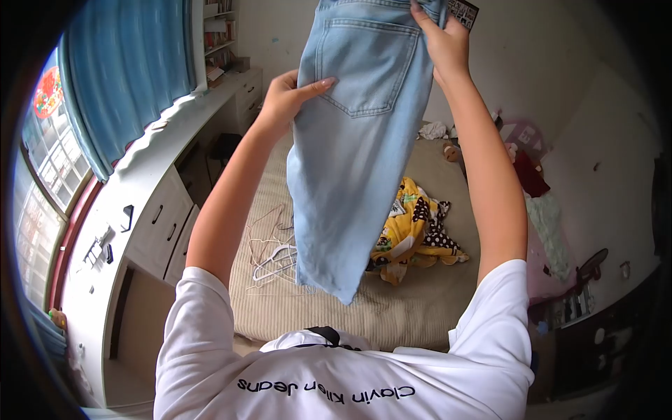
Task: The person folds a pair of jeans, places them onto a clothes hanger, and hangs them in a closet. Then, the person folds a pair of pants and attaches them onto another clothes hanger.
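A pair of light blue jeans (350, 168) hangs in front of me, folded lengthwise, with a back pocket facing me. My left hand (290, 98) grips the left edge beside the pocket, thumb on the front and fingers behind the cloth. Higher up, my right hand (446, 45) pinches the jeans near the waistband, which runs out of the top of the view. Behind the hanging leg, a yellow patterned garment (402, 227) lies heaped on the bed, with a brown polka-dot part at its right. Several wire and plastic hangers (274, 260) lie to its left.
The bed (294, 315) has a ribbed beige cover. Along the left runs a white cabinet with drawers (157, 217), below a window with a blue curtain (129, 77). Bookshelves (219, 35) stand at the back. At right are a pink chair-like shape (525, 136) and a pale green cloth (549, 227).
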`<act>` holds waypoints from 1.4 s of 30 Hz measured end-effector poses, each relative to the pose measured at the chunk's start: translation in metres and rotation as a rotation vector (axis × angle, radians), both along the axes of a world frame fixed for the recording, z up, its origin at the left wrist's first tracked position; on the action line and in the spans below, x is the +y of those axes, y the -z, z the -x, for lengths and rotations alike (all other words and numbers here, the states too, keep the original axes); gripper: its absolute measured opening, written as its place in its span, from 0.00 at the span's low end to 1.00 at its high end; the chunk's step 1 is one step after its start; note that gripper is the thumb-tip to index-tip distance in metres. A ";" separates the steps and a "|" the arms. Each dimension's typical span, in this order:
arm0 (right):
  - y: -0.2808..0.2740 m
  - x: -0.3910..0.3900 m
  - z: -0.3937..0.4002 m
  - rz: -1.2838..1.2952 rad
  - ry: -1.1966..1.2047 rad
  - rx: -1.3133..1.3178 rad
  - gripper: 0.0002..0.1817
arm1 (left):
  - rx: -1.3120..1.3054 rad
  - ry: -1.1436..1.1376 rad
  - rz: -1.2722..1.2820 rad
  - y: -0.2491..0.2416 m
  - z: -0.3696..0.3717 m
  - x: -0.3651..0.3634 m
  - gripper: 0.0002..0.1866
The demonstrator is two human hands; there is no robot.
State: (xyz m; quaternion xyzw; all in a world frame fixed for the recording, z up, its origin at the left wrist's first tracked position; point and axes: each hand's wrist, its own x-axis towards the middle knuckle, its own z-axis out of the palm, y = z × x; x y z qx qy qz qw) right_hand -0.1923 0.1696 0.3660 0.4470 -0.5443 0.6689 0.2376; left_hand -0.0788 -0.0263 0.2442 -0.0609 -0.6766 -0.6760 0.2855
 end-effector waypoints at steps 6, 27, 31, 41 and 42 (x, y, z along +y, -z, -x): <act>-0.009 0.029 -0.005 -0.119 -0.081 0.007 0.13 | 0.224 -0.024 0.064 0.000 -0.011 0.006 0.16; 0.022 0.048 -0.036 0.022 -0.291 -0.148 0.24 | 0.181 -0.244 0.276 0.013 -0.046 0.041 0.25; 0.036 0.042 -0.037 0.049 -0.165 -0.282 0.16 | 0.363 -0.295 0.351 0.009 -0.047 0.046 0.25; 0.079 0.023 -0.035 0.049 -0.171 -0.343 0.20 | 0.196 -0.352 0.358 0.033 -0.057 0.026 0.25; 0.077 0.025 -0.038 0.060 -0.167 -0.376 0.20 | 0.212 -0.356 0.361 0.033 -0.059 0.024 0.25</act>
